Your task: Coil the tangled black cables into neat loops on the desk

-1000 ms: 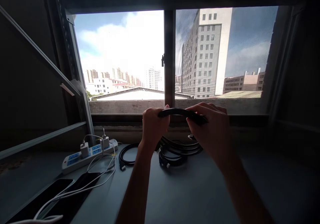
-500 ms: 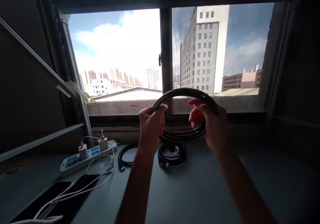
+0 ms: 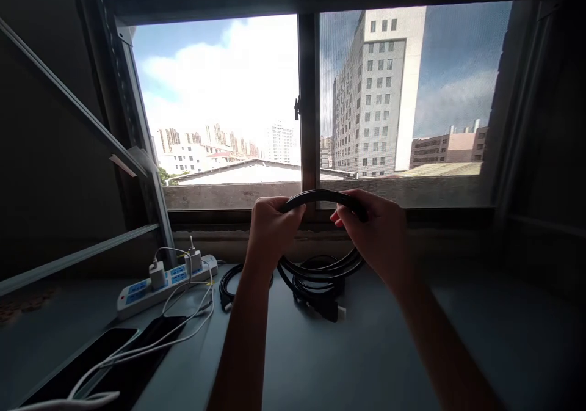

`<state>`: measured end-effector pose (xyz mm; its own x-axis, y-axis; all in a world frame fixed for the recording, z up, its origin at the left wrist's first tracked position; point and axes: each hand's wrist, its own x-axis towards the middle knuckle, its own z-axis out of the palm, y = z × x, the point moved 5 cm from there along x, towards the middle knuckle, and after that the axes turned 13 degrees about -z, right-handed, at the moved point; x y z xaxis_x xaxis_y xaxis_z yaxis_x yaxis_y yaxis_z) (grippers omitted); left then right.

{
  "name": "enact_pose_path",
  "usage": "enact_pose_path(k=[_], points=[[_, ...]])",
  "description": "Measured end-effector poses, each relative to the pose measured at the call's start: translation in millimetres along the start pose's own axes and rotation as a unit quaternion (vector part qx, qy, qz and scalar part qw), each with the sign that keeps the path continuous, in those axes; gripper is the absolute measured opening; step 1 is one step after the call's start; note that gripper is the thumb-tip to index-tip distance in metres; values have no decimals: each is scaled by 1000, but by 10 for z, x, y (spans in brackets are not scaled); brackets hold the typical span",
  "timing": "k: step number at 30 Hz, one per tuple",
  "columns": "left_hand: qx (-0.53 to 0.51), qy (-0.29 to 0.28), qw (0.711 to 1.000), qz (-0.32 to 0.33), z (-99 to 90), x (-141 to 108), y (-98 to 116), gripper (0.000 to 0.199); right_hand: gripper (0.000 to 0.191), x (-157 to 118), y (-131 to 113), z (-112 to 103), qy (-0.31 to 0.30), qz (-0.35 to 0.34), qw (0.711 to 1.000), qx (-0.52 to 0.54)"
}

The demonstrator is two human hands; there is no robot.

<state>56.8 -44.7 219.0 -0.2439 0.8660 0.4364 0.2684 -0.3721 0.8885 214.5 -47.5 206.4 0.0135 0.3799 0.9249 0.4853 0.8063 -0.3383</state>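
Gripping black cable [image 3: 320, 196], seemingly mostly coiled, left hand [image 3: 271, 231] and right hand [image 3: 381, 237] curl fingers closed; connector [image 3: 330, 310] loose, right of power strip [image 3: 137, 301].

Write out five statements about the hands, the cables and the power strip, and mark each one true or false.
1. The left hand and the right hand both grip the coiled black cable. True.
2. The black connector with a silver tip is pinched between the right hand's fingers. False: it is below both hands, out of their grip.
3. A white plug-in charger sits in the long white power strip with blue sockets. True.
4. The power strip lies to the right of the right hand. False: it lies to the left of the left hand.
5. The left forearm partly hides a smaller black cable loop on the table. True.
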Motion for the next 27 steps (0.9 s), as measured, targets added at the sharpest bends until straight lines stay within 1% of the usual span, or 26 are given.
enact_pose_path(k=[2,3,7,9,13,16,19,20,24,25,27], points=[[-15,36,999,-2,-52,20,-17,30,17,-6,-20,-54,12,-7,998,-62],[-20,53,998,1,-71,20,-18,30,20,-10,-38,-69,7,-17,996,-85],[-33,107,992,53,-108,-21,32,33,31,-48,-119,-63,-31,-53,988,-144],[-42,119,990,68,-109,-39,55,33,32,-76,-155,-67,-28,-61,981,-180],[-66,121,988,65,-100,-59,87,33,39,-118,-218,-99,-6,-78,972,-224],[-85,119,987,62,-97,-81,114,33,40,-116,-237,-129,2,-79,976,-202],[-99,117,987,55,-104,-104,129,34,36,-92,-255,-155,18,-84,987,-135],[-101,119,986,54,-113,-109,132,35,34,-84,-258,-152,14,-82,990,-110],[-102,135,984,49,-179,-111,132,34,24,-87,-261,-99,-42,-54,997,-20],[-102,139,984,49,-197,-108,129,33,24,-97,-263,-86,-58,-44,997,-14],[-96,145,983,55,-229,-103,125,32,30,-121,-270,-79,-78,-25,996,-34]])
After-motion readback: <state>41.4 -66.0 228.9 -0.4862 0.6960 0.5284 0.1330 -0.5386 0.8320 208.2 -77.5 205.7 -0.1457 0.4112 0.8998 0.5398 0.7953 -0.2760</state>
